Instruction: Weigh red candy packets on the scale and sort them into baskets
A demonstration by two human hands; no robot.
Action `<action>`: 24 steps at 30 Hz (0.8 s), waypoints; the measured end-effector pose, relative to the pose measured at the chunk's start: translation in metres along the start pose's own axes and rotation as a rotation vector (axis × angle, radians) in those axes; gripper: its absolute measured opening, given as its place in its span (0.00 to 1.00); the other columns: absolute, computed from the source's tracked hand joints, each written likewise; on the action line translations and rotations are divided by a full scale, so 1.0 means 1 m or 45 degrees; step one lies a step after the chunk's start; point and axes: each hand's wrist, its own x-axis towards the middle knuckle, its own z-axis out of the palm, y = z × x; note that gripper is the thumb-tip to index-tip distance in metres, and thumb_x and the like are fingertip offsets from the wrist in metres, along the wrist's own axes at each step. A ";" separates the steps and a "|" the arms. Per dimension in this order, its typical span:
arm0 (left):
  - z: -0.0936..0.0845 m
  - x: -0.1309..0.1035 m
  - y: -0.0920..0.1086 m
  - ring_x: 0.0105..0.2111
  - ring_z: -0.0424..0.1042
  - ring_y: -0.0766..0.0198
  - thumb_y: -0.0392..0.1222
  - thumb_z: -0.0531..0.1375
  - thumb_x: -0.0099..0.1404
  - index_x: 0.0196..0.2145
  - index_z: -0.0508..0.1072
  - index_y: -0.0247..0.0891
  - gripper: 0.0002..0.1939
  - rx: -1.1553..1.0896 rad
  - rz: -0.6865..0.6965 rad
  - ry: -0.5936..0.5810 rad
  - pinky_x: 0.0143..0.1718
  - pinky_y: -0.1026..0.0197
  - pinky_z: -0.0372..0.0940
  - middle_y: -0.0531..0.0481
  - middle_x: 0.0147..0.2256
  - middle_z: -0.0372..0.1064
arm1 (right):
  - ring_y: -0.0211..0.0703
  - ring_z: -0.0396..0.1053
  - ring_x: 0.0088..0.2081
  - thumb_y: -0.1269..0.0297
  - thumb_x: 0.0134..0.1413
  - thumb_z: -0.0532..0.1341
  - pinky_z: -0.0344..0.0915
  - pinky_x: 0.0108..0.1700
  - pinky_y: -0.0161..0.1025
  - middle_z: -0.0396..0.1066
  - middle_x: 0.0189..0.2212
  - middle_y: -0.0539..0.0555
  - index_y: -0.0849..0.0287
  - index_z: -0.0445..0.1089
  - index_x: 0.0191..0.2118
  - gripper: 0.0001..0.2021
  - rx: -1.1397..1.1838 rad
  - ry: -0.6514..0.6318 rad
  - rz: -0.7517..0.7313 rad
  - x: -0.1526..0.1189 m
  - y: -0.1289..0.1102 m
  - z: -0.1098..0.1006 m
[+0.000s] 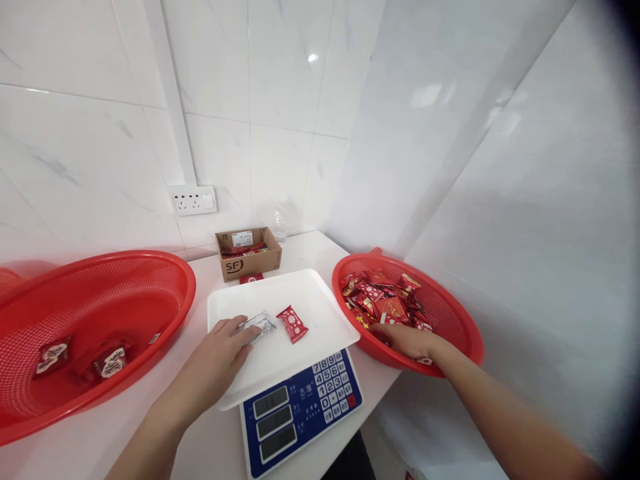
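My left hand point(227, 341) is over the white weighing tray point(295, 283), its fingers closed round one end of a small silver packet point(261, 325). To the right of that packet, a red wrapped snack packet point(293, 325) with white print lies flat on the tray. My right hand point(407, 341) reaches over the near rim of the right red plastic basket point(460, 327), among a heap of red snack packets point(393, 307). Its fingers are curled downward and partly hidden, and I cannot make out what is between them.
The tray sits on a blue scale point(303, 413) with a keypad and displays. A larger red basket point(170, 280) at the left holds a few dark red packets point(110, 360). Behind the tray stands a small cardboard box point(250, 263) with packets inside. A wall socket point(193, 200) is above.
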 end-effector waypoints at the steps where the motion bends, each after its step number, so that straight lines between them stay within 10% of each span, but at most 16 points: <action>1: -0.001 0.000 0.000 0.53 0.62 0.51 0.42 0.46 0.66 0.50 0.69 0.47 0.19 0.010 -0.011 0.008 0.50 0.47 0.61 0.46 0.54 0.63 | 0.51 0.70 0.46 0.74 0.39 0.54 0.64 0.46 0.43 0.72 0.47 0.58 0.59 0.67 0.51 0.27 0.008 -0.003 -0.011 0.000 -0.001 0.000; 8: -0.004 -0.001 0.003 0.51 0.65 0.50 0.47 0.45 0.66 0.50 0.69 0.42 0.20 -0.011 -0.189 0.050 0.45 0.51 0.65 0.43 0.55 0.60 | 0.50 0.71 0.43 0.73 0.43 0.54 0.65 0.46 0.43 0.74 0.42 0.55 0.59 0.70 0.44 0.20 0.023 0.144 0.044 0.000 -0.002 -0.006; 14: -0.002 0.000 0.005 0.51 0.65 0.52 0.46 0.45 0.66 0.51 0.68 0.40 0.21 -0.006 -0.226 0.038 0.46 0.52 0.64 0.44 0.57 0.58 | 0.51 0.64 0.53 0.63 0.51 0.55 0.61 0.54 0.45 0.67 0.51 0.59 0.58 0.65 0.50 0.18 0.292 0.797 -0.038 -0.002 -0.040 -0.017; 24: -0.002 0.001 0.002 0.55 0.61 0.51 0.46 0.46 0.66 0.55 0.64 0.39 0.22 -0.021 -0.187 0.038 0.50 0.50 0.62 0.45 0.58 0.58 | 0.44 0.67 0.50 0.67 0.54 0.53 0.62 0.52 0.45 0.69 0.49 0.53 0.54 0.65 0.51 0.18 0.307 0.783 -0.577 0.050 -0.141 0.012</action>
